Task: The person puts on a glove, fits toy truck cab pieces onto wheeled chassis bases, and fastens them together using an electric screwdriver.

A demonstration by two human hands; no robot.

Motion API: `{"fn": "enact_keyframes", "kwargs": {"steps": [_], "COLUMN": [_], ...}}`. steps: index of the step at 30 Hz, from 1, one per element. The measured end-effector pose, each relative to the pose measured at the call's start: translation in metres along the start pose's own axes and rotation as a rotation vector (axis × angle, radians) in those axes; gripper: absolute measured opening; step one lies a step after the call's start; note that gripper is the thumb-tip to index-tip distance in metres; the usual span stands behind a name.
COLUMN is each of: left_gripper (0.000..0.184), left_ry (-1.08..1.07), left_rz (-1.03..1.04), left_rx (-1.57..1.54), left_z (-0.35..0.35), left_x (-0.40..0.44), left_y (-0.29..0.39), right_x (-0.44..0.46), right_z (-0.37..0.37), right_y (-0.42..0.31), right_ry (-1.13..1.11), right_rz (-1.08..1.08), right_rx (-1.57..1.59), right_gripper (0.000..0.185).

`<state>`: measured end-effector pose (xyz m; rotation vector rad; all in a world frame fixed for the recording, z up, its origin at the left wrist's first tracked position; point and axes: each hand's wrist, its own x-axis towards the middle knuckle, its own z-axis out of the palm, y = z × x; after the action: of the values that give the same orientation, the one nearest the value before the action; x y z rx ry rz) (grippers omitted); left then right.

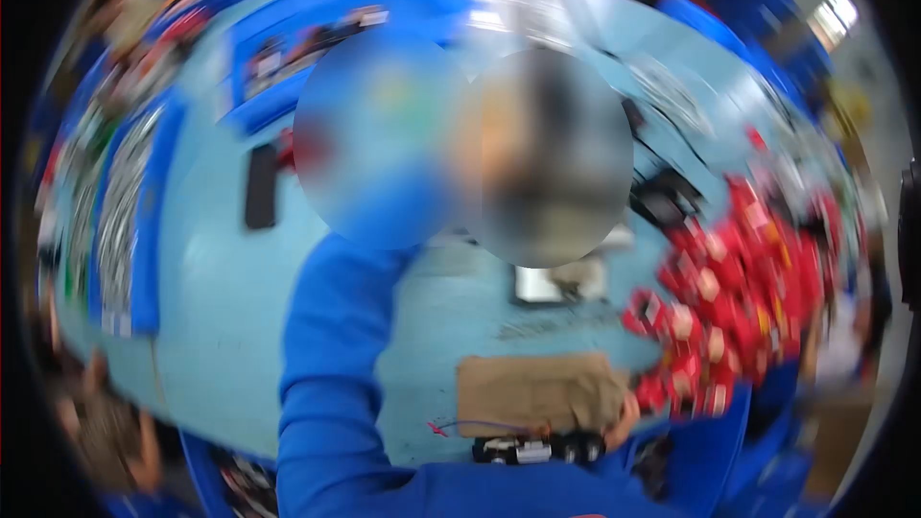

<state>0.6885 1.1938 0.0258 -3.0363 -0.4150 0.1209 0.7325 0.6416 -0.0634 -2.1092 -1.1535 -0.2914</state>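
Observation:
My left arm, in a blue sleeve, reaches forward across the table. Its hand lies within blurred round patches, so the fingers and anything in them cannot be made out; a dark smeared shape is beside it. Close to my body, my right hand is curled at the right end of a black and white part with round black ends and seems to grip it. A thin blue wire with a red connector trails left from that part. Just beyond it lies a brown cloth or pad.
Red parts are heaped on the right. A white and black box-like thing sits mid-table. To the left are a dark phone-like slab and a blue tray of metal pieces. Another blue tray stands at the back.

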Motion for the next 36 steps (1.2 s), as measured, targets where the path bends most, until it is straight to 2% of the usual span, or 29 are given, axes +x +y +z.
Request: {"fn": "enact_keyframes", "kwargs": {"steps": [1, 2, 4, 5, 7, 9, 10, 11, 13, 16, 17, 18, 19, 20, 22, 23, 24, 28, 29, 30, 32, 33, 36], "left_gripper": [0.008, 0.008, 0.021, 0.031, 0.027, 0.024, 0.018, 0.014, 0.011, 0.010, 0.010, 0.011, 0.020, 0.023, 0.020, 0.020, 0.014, 0.009, 0.009, 0.015, 0.025, 0.034, 0.032], "left_ry": [0.081, 0.162, 0.216, 0.260, 0.302, 0.339, 0.475, 0.231, 0.267, 0.417, 0.525, 0.572, 0.544, 0.575, 0.714, 0.717, 0.733, 0.251, 0.113, -0.062, 0.010, 0.084, 0.105], "left_rz": [0.024, 0.040, -0.243, -0.087, -0.069, -0.055, 0.182, -0.269, -0.269, -0.451, -0.586, -0.570, -0.421, -0.335, -0.439, -0.501, -0.475, -0.386, -0.444, -0.379, -0.461, -0.361, -0.102], "left_rx": [-0.001, 0.200, -1.182, -0.403, -0.765, -0.768, -0.594, -1.270, -1.395, -1.746, -1.821, -1.867, -1.926, -1.918, -1.812, -1.678, -1.456, -1.136, -1.103, -1.072, -0.939, -0.906, -0.916], "left_z": [0.046, 0.089, 0.069, 0.104, 0.054, -0.008, 0.014, -0.023, -0.028, -0.071, -0.082, -0.100, -0.089, -0.099, -0.139, -0.152, -0.156, -0.153, -0.139, -0.129, -0.113, -0.107, -0.154], "left_x": [0.024, 0.041, 0.012, 0.022, 0.006, -0.020, -0.014, -0.034, -0.053, -0.093, -0.104, -0.123, -0.148, -0.169, -0.210, -0.229, -0.242, -0.266, -0.266, -0.260, -0.257, -0.253, -0.232], "left_y": [-0.014, -0.028, -0.038, -0.066, -0.052, -0.025, -0.051, -0.029, -0.031, -0.008, -0.002, 0.011, -0.014, -0.011, 0.035, 0.050, 0.063, 0.119, 0.121, 0.127, 0.163, 0.170, 0.248], "right_x": [0.008, 0.019, 0.022, 0.024, 0.026, 0.028, 0.027, 0.026, 0.024, 0.020, 0.021, 0.020, 0.018, 0.018, 0.017, 0.016, 0.016, 0.012, 0.010, 0.009, 0.014, 0.022, 0.079], "right_z": [0.000, -0.004, -0.005, -0.004, -0.005, -0.005, -0.007, -0.008, -0.010, -0.010, -0.011, -0.012, -0.012, -0.012, -0.012, -0.013, -0.012, -0.009, -0.008, -0.012, -0.018, -0.025, -0.054], "right_y": [-0.011, -0.030, -0.041, -0.046, -0.054, -0.060, -0.058, -0.056, -0.053, -0.049, -0.049, -0.048, -0.049, -0.048, -0.046, -0.047, -0.047, -0.044, -0.042, -0.041, -0.044, -0.046, -0.059], "right_ry": [-0.003, 0.016, 0.079, 0.124, 0.189, 0.227, 0.216, 0.205, 0.172, 0.174, 0.192, 0.196, 0.208, 0.220, 0.257, 0.288, 0.324, 0.415, 0.442, 0.456, 0.533, 0.594, 0.792], "right_rz": [-0.008, 0.033, 0.110, 0.152, 0.232, 0.281, 0.281, 0.274, 0.252, 0.252, 0.229, 0.226, 0.229, 0.229, 0.203, 0.204, 0.197, 0.162, 0.146, 0.135, 0.166, 0.150, 0.028], "right_rx": [-0.037, -0.042, -0.018, 0.000, 0.031, 0.074, 0.102, 0.121, 0.164, 0.243, 0.237, 0.254, 0.274, 0.292, 0.305, 0.318, 0.326, 0.412, 0.453, 0.490, 0.582, 0.619, 0.693], "right_gripper": [0.042, 0.036, 0.038, 0.040, 0.043, 0.042, 0.042, 0.042, 0.042, 0.042, 0.042, 0.042, 0.042, 0.042, 0.040, 0.039, 0.038, 0.036, 0.034, 0.033, 0.031, 0.029, 0.027]}}
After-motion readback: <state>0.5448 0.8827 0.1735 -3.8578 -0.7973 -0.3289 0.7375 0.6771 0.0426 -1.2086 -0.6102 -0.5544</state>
